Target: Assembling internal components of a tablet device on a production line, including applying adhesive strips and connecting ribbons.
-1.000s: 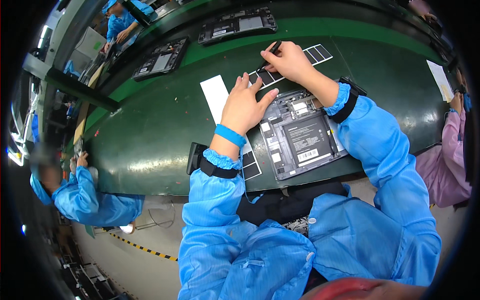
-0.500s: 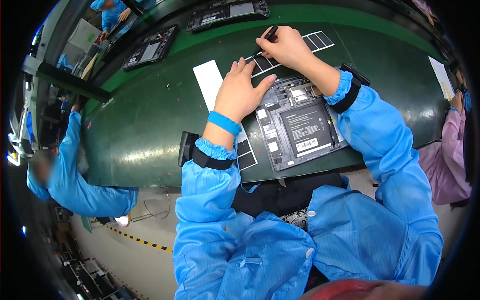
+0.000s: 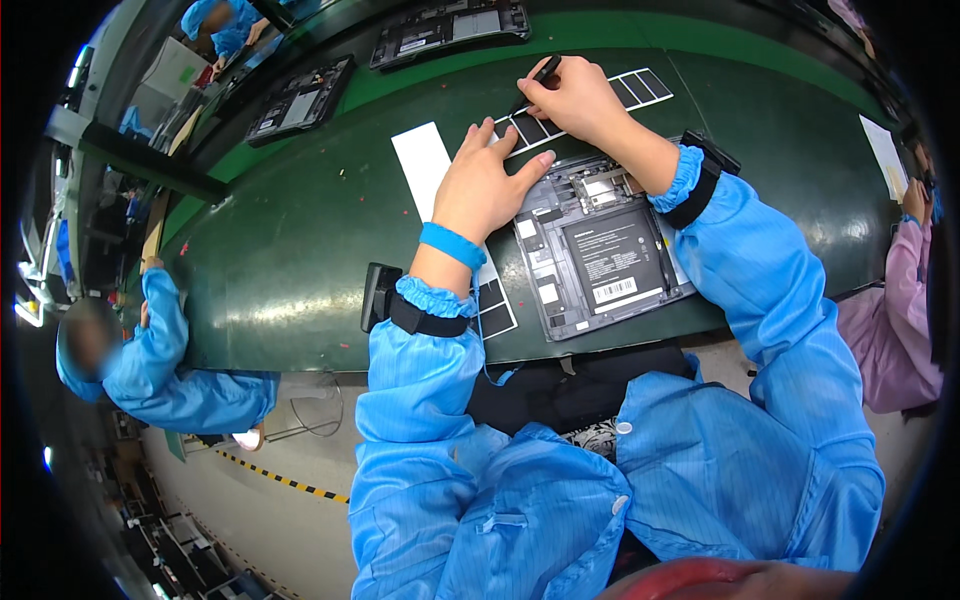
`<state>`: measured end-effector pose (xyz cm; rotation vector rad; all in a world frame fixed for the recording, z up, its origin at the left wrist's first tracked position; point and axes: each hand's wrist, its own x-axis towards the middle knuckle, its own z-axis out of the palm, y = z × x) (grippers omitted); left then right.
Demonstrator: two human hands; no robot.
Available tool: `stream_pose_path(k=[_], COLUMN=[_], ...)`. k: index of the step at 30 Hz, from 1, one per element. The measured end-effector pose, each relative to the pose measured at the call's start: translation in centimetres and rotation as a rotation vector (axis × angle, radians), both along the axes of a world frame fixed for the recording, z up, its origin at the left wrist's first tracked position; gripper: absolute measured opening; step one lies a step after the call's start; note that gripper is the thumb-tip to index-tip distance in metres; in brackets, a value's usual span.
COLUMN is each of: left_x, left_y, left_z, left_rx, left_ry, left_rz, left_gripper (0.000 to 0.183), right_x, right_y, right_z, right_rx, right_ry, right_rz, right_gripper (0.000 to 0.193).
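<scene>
My right hand [image 3: 578, 98] is closed around a slim black pen-like tool [image 3: 545, 70], its tip pointing down at a white-bordered strip of black rectangular stickers [image 3: 640, 88]. My left hand [image 3: 480, 185] lies with fingers stretched out, fingertips at the strip's left end, holding nothing that I can see. Below both hands sits an opened laptop base [image 3: 550, 270] with its black battery [image 3: 615, 255] and circuit parts exposed. A second strip of black stickers [image 3: 495, 310] shows partly under my left wrist, beside a white paper sheet [image 3: 420, 155].
Two more opened laptop bases [image 3: 300, 98] [image 3: 450, 35] stand beyond the green table [image 3: 290, 240]. A co-worker in blue [image 3: 150, 340] sits at the left. Another person in pink [image 3: 890, 340] is at the right, near a white sheet [image 3: 880, 145].
The co-worker at the left has drawn an arm back from the table's edge. My hands stay nearly in place, with the tool's tip at the strip; the view has shifted slightly.
</scene>
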<state>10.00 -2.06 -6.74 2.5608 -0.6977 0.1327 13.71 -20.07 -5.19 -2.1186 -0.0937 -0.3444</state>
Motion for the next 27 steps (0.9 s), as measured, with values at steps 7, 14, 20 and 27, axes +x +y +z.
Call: stream_pose_path(k=[7, 14, 20, 27], left_x=[0.0, 0.0, 0.1, 0.2], left_y=[0.1, 0.2, 0.2, -0.3], left_z=[0.0, 0.2, 0.1, 0.0], left_rx=[-0.013, -0.022, -0.022, -0.029], left_ry=[-0.018, -0.010, -0.008, -0.012], left_rz=[0.001, -0.003, -0.006, -0.023], left_gripper=[0.069, 0.066, 0.066, 0.065], right_x=[0.3, 0.6, 0.2, -0.6], right_y=[0.0, -0.3, -0.2, -2.0], right_z=[-0.6, -0.2, 0.1, 1.9], right_rx=[0.141, 0.604, 0.644, 0.774], right_ry=[-0.018, 0.167, 0.149, 0.085], right_rz=[0.005, 0.083, 0.096, 0.093], right_gripper=[0.025, 0.016, 0.016, 0.016])
